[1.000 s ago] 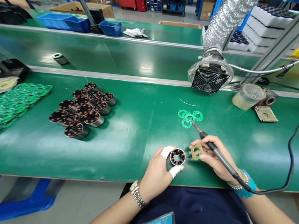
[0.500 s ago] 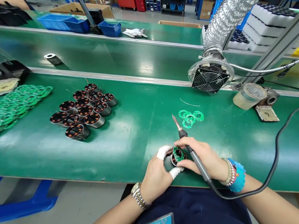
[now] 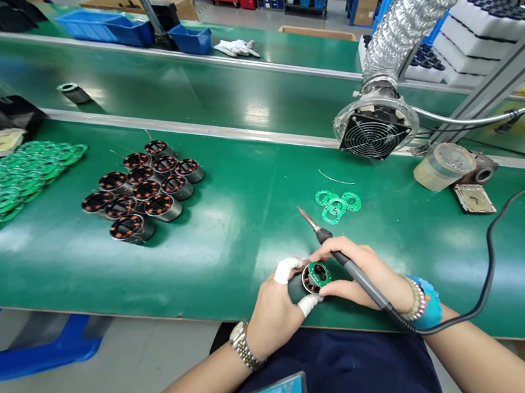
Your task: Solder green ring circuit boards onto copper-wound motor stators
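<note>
A green ring board [image 3: 314, 275] sat at the mouth of a metal-cased coil core [image 3: 298, 289], near the front edge of the bench [image 3: 241, 220]; whether it was fully seated couldn't be told. The left hand [image 3: 273, 313] curled closely round the core, seemingly to steady it. The right hand [image 3: 383, 275] pinched the board's edges and also carried a soldering iron [image 3: 357, 272], tip pointing away, probably to spare the fingers. Loose boards [image 3: 340, 204] lay beyond, apparently within reach.
</note>
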`<action>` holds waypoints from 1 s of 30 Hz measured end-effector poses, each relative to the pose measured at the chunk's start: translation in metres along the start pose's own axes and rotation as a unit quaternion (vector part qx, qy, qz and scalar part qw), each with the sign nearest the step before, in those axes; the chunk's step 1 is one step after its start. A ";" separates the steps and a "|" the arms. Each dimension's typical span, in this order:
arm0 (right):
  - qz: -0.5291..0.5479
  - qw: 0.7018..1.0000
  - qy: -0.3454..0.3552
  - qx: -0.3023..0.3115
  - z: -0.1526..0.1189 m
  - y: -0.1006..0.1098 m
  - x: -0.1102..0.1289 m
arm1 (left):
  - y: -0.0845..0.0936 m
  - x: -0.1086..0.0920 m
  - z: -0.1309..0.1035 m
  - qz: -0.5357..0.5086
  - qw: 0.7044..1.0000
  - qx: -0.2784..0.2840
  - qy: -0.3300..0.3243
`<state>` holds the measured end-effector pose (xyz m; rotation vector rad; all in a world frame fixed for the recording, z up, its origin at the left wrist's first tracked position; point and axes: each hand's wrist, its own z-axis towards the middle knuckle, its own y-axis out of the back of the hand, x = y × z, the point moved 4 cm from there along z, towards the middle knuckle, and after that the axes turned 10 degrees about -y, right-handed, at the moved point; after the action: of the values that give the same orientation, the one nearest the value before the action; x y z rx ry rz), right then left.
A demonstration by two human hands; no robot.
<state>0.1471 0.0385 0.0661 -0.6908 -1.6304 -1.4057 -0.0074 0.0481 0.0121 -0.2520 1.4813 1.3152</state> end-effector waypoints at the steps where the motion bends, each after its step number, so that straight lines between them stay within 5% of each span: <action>1: -0.013 1.000 0.006 0.010 0.000 0.000 0.001 | 0.000 0.001 0.000 0.000 1.000 0.001 0.003; 8: -0.058 0.995 0.047 0.066 0.006 -0.008 0.000 | -0.001 -0.001 -0.001 0.020 1.000 -0.011 -0.020; 17: -0.060 0.995 0.050 0.063 0.004 -0.006 -0.011 | 0.005 0.002 -0.001 -0.036 0.996 0.040 -0.065; 25: -0.056 0.993 0.087 0.055 -0.004 -0.004 -0.013 | 0.007 0.006 0.000 -0.029 0.998 0.011 -0.051; 30: 0.020 0.998 0.036 -0.046 -0.013 0.005 -0.023 | 0.006 0.004 -0.001 -0.047 0.996 0.007 -0.076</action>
<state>0.1657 0.0295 0.0482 -0.7127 -1.4966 -1.4678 -0.0140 0.0518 0.0124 -0.2053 1.3340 1.2218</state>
